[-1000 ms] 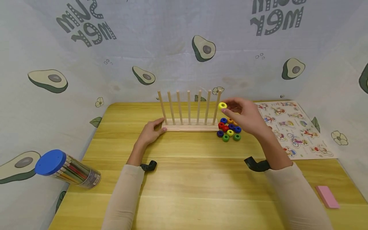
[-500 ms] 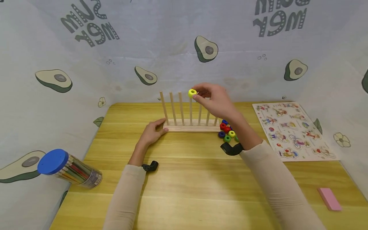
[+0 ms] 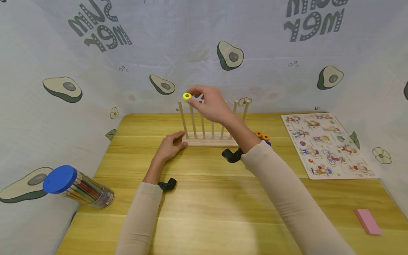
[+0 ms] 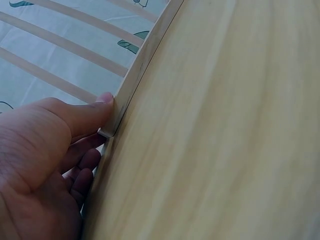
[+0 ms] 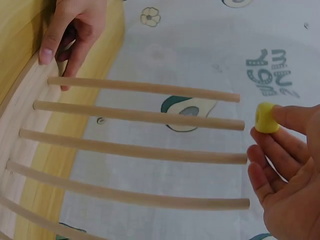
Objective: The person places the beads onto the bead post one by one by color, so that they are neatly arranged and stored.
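A wooden peg rack [image 3: 207,142] stands on the table, its bare dowels upright in a row. My left hand [image 3: 168,148] grips the rack's left end; in the left wrist view the thumb [image 4: 104,98] presses the base. Between thumb and fingers, my right hand [image 3: 208,102] pinches a yellow bead [image 5: 270,120] with a hole through it. That bead is just above the tips of the leftmost pegs, nearest the second peg [image 5: 150,116], and apart from it. Orange beads [image 3: 266,137] and a bit of a blue one show past the right forearm, which hides the other loose beads.
A clear tub of pencils with a blue lid [image 3: 60,179] is at the left. A picture puzzle board [image 3: 318,141] lies at the back right, and a pink block [image 3: 368,221] at the front right. Avocado-print cloth hangs behind the table.
My right hand has carried the yellow bead leftward and up, from beside the right end peg to over the left pegs. The left hand has stayed on the rack's end.
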Demonstrator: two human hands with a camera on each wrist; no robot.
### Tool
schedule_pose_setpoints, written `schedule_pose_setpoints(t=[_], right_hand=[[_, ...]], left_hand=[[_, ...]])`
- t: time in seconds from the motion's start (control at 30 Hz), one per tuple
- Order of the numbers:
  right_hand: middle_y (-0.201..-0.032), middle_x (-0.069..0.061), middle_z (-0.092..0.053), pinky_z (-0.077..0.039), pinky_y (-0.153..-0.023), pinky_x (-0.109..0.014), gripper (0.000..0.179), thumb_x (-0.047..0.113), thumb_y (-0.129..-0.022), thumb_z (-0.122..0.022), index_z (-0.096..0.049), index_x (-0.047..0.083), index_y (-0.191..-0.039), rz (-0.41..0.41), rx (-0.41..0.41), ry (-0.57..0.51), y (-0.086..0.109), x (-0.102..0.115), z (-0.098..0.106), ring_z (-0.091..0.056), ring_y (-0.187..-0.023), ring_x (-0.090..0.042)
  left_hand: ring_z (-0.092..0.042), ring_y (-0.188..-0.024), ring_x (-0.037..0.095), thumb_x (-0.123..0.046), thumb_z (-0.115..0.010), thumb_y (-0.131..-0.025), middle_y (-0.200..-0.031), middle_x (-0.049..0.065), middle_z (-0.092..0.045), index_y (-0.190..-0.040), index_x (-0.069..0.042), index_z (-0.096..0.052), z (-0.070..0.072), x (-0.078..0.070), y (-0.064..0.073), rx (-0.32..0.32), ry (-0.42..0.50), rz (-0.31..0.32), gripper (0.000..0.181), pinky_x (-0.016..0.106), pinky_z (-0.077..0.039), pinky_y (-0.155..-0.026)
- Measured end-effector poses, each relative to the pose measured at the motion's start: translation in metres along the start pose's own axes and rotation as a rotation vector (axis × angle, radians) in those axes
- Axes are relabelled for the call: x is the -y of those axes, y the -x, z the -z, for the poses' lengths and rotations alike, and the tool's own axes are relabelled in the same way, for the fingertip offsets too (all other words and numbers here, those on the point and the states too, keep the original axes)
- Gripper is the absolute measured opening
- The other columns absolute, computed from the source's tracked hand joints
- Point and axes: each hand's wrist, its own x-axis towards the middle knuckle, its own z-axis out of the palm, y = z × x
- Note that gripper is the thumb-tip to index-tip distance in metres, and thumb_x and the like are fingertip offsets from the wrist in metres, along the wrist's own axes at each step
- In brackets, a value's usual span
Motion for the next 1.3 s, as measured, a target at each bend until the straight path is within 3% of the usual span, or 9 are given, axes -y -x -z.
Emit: schedule_pose_setpoints(t=[0.3,0.6,0.77,1.03,1.3], right_hand=[[-0.129,-0.005,-0.069,-0.048,-0.105,-0.039,0.032,0.026,-0.104,-0.063,-0.067,0.011,-0.133,-0.017,0.056,0.008,-0.02,0.005,-0.015,-0.06,-0.122,-0.024],[-0.126,-0.006,-0.069,-0.05,-0.103,-0.04,0.031,0.027,-0.105,-0.062,-0.068,0.011,-0.13,0.004,0.095,0.017,-0.023,0.005,-0.019,-0.06,-0.118,-0.024],[-0.132,-0.008,-0.066,-0.05,-0.105,-0.038,0.035,0.028,-0.105,-0.062,-0.066,0.009,-0.134,-0.012,0.12,0.033,-0.021,0.005,-0.019,-0.06,-0.122,-0.025],[-0.137,-0.009,-0.065,-0.046,-0.111,-0.039,0.039,0.03,-0.104,-0.063,-0.064,0.009,-0.137,-0.005,0.096,0.023,-0.01,-0.001,-0.008,-0.057,-0.128,-0.027],[-0.138,-0.005,-0.066,-0.045,-0.112,-0.041,0.04,0.032,-0.102,-0.066,-0.065,0.012,-0.137,-0.006,0.005,0.017,0.023,-0.015,0.018,-0.058,-0.128,-0.025]], left_hand=[[-0.043,-0.149,0.031,-0.033,-0.069,-0.1,-0.158,0.009,-0.05,-0.156,-0.017,-0.049,0.0,0.0,0.001,-0.004,0.024,0.001,0.061,0.05,-0.034,-0.124],[-0.042,-0.149,0.033,-0.032,-0.069,-0.101,-0.157,0.011,-0.051,-0.155,-0.014,-0.049,0.0,-0.002,0.0,-0.013,0.019,-0.01,0.061,0.053,-0.032,-0.124],[-0.042,-0.149,0.031,-0.034,-0.069,-0.1,-0.157,0.01,-0.051,-0.155,-0.017,-0.049,-0.001,-0.001,0.0,-0.01,0.01,0.001,0.061,0.052,-0.032,-0.124],[-0.041,-0.15,0.032,-0.034,-0.069,-0.1,-0.158,0.01,-0.049,-0.155,-0.018,-0.049,-0.003,-0.002,-0.002,-0.012,-0.014,-0.006,0.061,0.052,-0.032,-0.125],[-0.036,-0.153,0.033,-0.036,-0.07,-0.099,-0.161,0.007,-0.046,-0.155,-0.023,-0.049,-0.003,0.001,0.0,-0.019,-0.011,0.03,0.061,0.054,-0.029,-0.125]])
